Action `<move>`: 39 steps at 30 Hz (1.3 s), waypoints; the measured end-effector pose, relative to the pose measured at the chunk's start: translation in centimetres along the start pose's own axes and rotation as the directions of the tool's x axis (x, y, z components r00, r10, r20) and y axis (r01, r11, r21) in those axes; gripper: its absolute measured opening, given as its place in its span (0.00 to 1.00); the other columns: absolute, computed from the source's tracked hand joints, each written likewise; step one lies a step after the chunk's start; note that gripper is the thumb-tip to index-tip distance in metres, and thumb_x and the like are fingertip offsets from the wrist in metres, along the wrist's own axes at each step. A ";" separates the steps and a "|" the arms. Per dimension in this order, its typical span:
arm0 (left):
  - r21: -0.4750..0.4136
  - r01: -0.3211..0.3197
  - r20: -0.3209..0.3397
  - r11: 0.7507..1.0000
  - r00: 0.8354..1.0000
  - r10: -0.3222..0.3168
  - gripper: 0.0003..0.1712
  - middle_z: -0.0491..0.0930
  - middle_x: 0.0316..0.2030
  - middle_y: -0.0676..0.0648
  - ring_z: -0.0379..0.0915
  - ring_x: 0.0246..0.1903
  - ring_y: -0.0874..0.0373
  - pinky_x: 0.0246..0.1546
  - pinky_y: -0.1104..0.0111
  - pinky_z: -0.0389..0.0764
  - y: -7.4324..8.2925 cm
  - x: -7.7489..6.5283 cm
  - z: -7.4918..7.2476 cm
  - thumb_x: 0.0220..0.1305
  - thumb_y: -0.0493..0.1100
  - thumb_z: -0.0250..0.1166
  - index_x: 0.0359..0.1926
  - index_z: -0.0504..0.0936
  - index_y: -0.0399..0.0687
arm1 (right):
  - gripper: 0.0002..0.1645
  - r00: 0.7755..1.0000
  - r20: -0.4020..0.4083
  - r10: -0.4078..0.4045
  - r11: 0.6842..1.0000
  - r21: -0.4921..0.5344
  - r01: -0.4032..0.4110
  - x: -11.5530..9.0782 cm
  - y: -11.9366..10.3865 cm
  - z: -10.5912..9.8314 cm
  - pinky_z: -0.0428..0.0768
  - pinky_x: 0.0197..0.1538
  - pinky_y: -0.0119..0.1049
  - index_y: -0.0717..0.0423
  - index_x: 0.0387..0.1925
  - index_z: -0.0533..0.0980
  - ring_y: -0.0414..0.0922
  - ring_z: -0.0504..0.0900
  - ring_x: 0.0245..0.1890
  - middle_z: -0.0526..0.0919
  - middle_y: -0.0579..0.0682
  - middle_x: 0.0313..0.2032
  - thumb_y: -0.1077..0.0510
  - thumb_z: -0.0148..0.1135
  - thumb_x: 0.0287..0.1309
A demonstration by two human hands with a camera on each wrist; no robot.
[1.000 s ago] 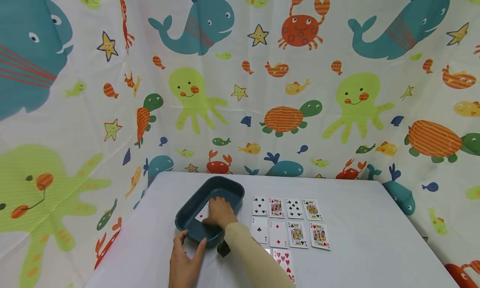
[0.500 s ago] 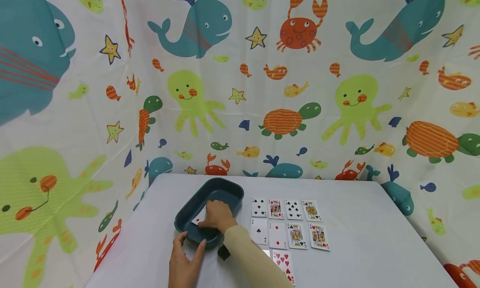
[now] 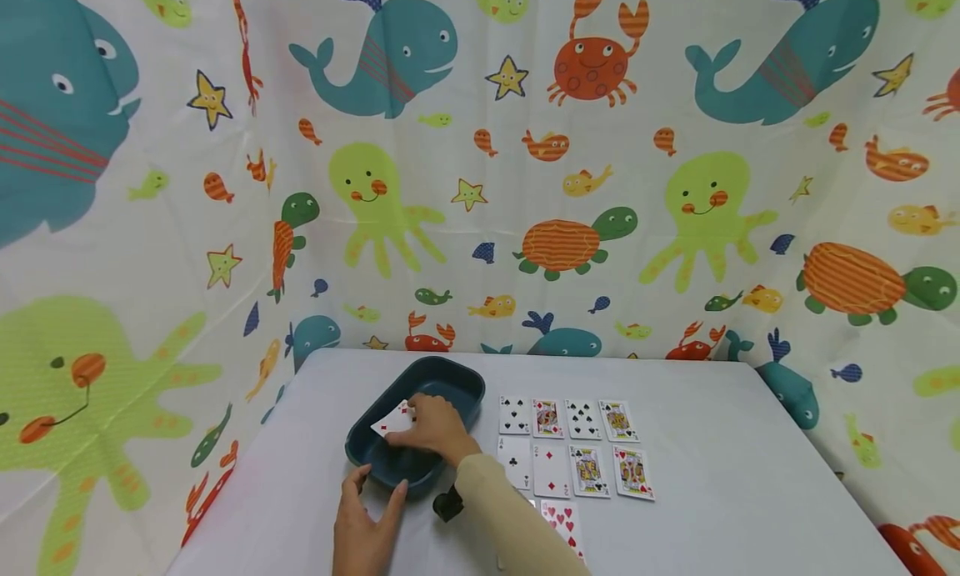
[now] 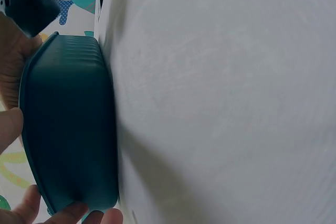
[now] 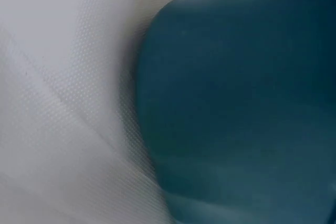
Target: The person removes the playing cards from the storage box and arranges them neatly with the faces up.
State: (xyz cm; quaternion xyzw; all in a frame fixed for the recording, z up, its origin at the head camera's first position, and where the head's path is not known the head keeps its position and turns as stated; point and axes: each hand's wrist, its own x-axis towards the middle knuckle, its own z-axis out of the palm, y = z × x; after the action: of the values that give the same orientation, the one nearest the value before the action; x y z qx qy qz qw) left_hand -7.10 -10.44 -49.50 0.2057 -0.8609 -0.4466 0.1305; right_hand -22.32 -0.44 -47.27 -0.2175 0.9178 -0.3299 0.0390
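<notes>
A dark teal plastic tub [image 3: 467,376] stands on the white table, its wall filling much of both wrist views. My right hand [image 3: 435,430] reaches into it and pinches a playing card [image 3: 392,420] with red diamond pips, thumb at the near edge. The card is tilted up inside the tub, and the hand covers its right part. At the tub's near end, my left hand [image 3: 363,522] holds the corner; in the left wrist view its thumb [image 4: 8,128] lies at the rim and the fingertips [image 4: 73,211] touch the wall. The right wrist view shows no fingers.
Right of the tub, several playing cards lie face up in rows, among them a two of diamonds [image 3: 551,470] and a king of hearts [image 3: 633,473]. The right sleeve [image 3: 510,513] partly covers the nearest row. A sea-animal curtain [image 3: 480,293] hangs behind the table.
My right hand has drawn the card up a little and leftward inside the tub, so more of its face shows. The left hand keeps its hold on the tub's corner.
</notes>
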 end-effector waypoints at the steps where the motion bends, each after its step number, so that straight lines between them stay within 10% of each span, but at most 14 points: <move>1: -0.001 -0.002 0.000 1.000 1.000 0.002 0.47 0.63 0.69 0.23 0.61 0.68 0.29 0.62 0.35 0.70 0.0 0.0 0.0 0.66 0.60 0.68 0.69 0.59 0.35 | 0.42 1.000 -0.003 -0.001 1.000 0.009 0.001 -0.1 0.0 -0.1 0.85 0.51 0.41 0.56 0.59 0.79 0.42 0.81 0.40 0.87 0.49 0.47 0.34 0.77 0.50; 20: 0.014 0.006 -0.009 1.000 1.000 -0.006 0.45 0.64 0.69 0.24 0.61 0.67 0.29 0.62 0.36 0.71 0.0 -0.2 0.2 0.66 0.57 0.69 0.70 0.59 0.35 | 0.43 0.994 -0.109 -0.001 0.972 0.234 0.027 -2.9 0.5 -2.6 0.80 0.61 0.46 0.57 0.61 0.79 0.48 0.82 0.57 0.85 0.52 0.57 0.34 0.75 0.52; 39: 0.009 -0.020 -0.013 1.000 1.000 0.020 0.46 0.65 0.68 0.23 0.62 0.67 0.27 0.60 0.36 0.73 -0.1 -0.4 0.0 0.67 0.59 0.68 0.70 0.60 0.33 | 0.38 0.976 -0.218 -0.019 0.872 0.474 0.123 -6.7 1.5 -6.1 0.81 0.61 0.50 0.54 0.61 0.78 0.48 0.83 0.58 0.85 0.49 0.57 0.38 0.74 0.54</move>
State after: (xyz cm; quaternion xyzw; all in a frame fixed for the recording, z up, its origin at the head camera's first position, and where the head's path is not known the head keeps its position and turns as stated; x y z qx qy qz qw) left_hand -6.76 -10.32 -49.61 0.2005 -0.8640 -0.4403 0.1394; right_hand -18.16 7.03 -43.87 -0.1992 0.7961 -0.5712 -0.0151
